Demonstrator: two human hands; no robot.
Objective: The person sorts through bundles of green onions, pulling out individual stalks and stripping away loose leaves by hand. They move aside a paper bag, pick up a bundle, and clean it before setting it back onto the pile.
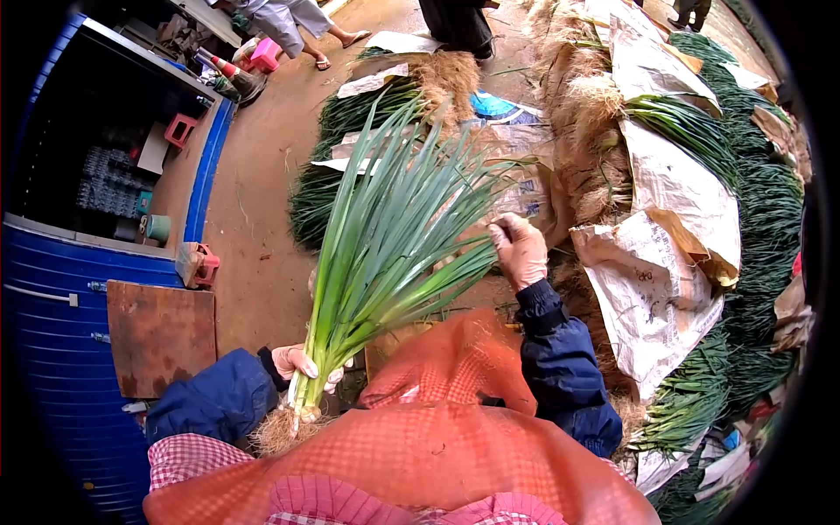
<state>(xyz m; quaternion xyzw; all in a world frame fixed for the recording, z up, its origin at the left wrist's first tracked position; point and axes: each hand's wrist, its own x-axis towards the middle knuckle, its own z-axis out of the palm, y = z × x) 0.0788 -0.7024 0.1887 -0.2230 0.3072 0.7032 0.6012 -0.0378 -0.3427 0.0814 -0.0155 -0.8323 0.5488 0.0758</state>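
A large bunch of green onions [394,227] leans up and away from me, its long leaves fanned out. My left hand [302,363] is closed round the pale stems just above the roots [284,429], which hang over my lap. At the right side of the fan, my right hand [522,249] has its fingers pinched together against the outer leaf tips. Whatever is between those fingertips is too small to make out. An orange mesh apron [420,451] covers my lap below the bunch.
Stacked green onions [315,192] lie ahead, with more [761,227] along the right under woven sacks [678,175]. A blue corrugated wall [52,332] and brown board [162,337] stand at left. People's legs [293,26] and a traffic cone [236,77] are farther off.
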